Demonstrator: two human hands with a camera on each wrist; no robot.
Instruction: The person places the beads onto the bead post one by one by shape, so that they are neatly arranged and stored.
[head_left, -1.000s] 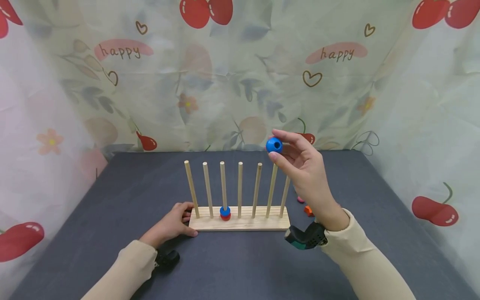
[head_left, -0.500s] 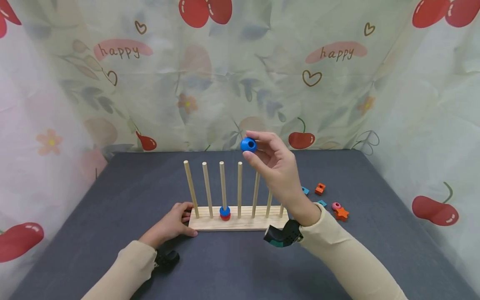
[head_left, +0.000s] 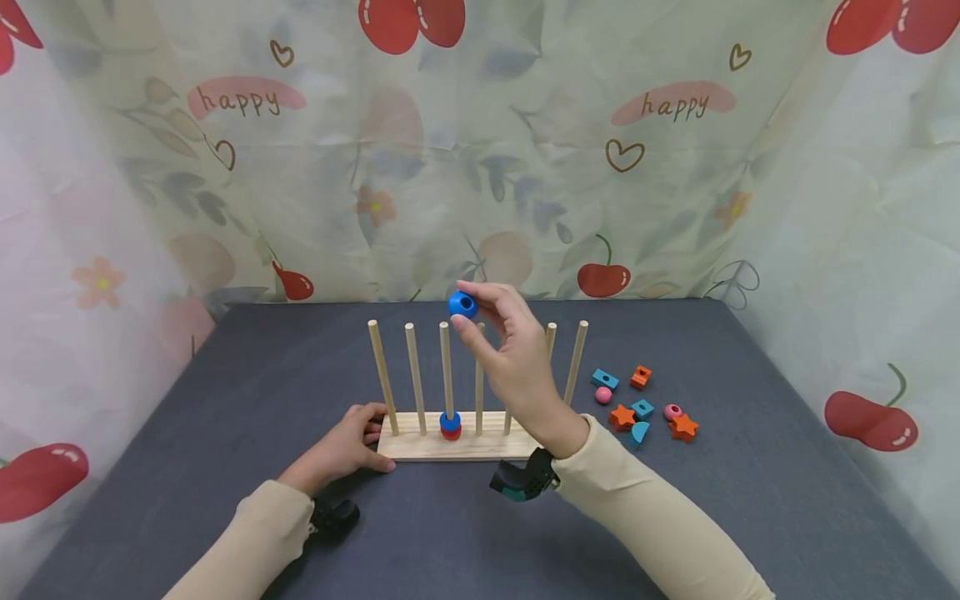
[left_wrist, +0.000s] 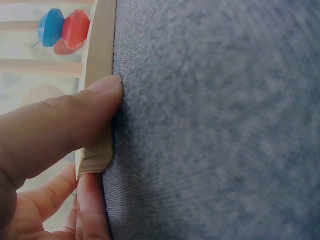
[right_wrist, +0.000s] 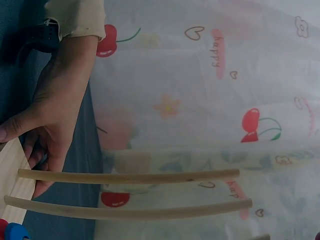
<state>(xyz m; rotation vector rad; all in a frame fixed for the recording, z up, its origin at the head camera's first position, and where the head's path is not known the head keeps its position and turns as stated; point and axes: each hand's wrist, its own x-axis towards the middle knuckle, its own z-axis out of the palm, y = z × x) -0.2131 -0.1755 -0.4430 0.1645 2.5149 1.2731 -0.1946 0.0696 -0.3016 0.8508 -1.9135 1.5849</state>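
Note:
My right hand [head_left: 517,367] pinches a blue bead [head_left: 462,305] between thumb and fingertips. The bead's dark hole faces the head camera; it hangs just above and slightly right of the top of the third peg from the left. That peg [head_left: 446,367] carries a red bead [head_left: 451,434] at the bottom with a second blue bead [head_left: 450,420] on it. My left hand [head_left: 345,446] grips the left end of the wooden peg stand [head_left: 420,450], its thumb on the front edge [left_wrist: 97,145]. The right hand and forearm hide parts of the right-hand pegs.
Loose beads lie right of the stand: orange stars [head_left: 683,427], an orange block [head_left: 641,377], blue pieces [head_left: 605,379] and pink balls [head_left: 603,396]. A dark cloth [head_left: 300,358] covers the table. Behind it hangs a printed curtain [head_left: 465,167].
My right hand has carried the blue bead leftwards along the row of pegs and, lately, slightly down. The loose beads have come into view behind it. My left hand stays on the stand.

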